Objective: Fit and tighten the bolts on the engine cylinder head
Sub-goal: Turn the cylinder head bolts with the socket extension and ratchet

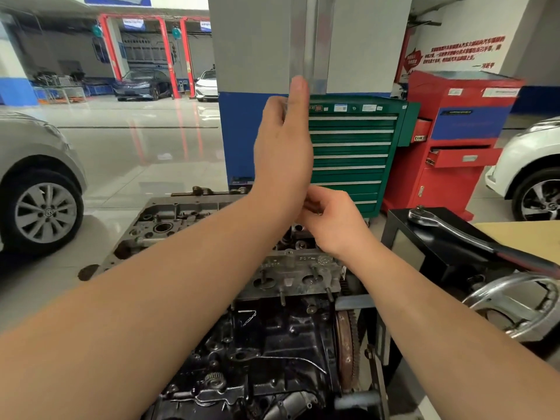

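The engine block (272,353) fills the lower middle of the view, dark and oily, with the grey cylinder head (291,274) seated on top of it and stretching away beneath the person's forearms. To the right a black stand (403,237) carries a long ratchet wrench (460,234), lying untouched, which suggests tightening has not begun. The left hand (283,147) is raised well above the head with its fingers straight and pointing upward; something thin and grey may sit between thumb and fingers, but motion blur leaves it uncertain. The right hand (330,219) hovers just above the head's far end, fingers curled as if pinching a small part, though what it holds cannot be made out. Judging by this, the work is at hand-fitting, with torquing still ahead.
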A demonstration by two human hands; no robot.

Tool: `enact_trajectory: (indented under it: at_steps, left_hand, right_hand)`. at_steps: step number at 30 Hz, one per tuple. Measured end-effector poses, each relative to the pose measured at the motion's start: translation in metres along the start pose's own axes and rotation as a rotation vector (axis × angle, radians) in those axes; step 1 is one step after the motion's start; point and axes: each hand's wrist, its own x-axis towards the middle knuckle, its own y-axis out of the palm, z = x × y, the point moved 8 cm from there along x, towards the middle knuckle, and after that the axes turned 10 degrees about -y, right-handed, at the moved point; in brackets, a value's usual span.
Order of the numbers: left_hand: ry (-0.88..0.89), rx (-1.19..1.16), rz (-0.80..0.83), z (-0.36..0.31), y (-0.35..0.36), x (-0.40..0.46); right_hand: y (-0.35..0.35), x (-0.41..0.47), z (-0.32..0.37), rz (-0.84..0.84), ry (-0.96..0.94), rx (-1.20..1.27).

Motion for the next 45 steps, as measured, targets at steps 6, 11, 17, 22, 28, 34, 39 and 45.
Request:
enact_trajectory:
  at_steps: [6, 11, 17, 22, 28, 34, 39, 45]
  left_hand:
    - [-0.213, -0.061, 0.414, 0.01, 0.026, 0.025]
    - [-0.359, -0.242, 0.724, 0.013, 0.022, 0.027]
    - [-0.039, 0.008, -0.007, -0.01, -0.006, 0.018]
    - [0.021, 0.04, -0.179, -0.013, 0.007, 0.004]
    - [-0.328, -0.082, 0.653, 0.002, 0.035, 0.027]
    - [-0.349, -0.222, 0.648, 0.002, 0.017, 0.031]
    - [-0.067, 0.043, 0.001, -0.012, -0.013, 0.017]
    - [0.028, 0.048, -0.144, -0.018, 0.008, -0.003]
  right_hand:
    - [-0.006, 0.005, 0.0, 0.016, 0.02, -0.045]
    - [0.004, 0.013, 0.003, 0.16, 0.092, 0.126]
    - [0.005, 0.005, 0.005, 0.035, 0.094, 0.16]
    - [0.001, -0.007, 0.025, -0.12, 0.043, -0.223]
    - [-0.009, -0.014, 0.019, -0.26, 0.047, -0.308]
    - [0.004, 0.007, 0.016, 0.078, 0.1, 0.065]
    - [0.004, 0.01, 0.026, 0.083, 0.074, 0.044]
    - [-0.002, 0.004, 0.024, -0.043, 0.087, -0.432]
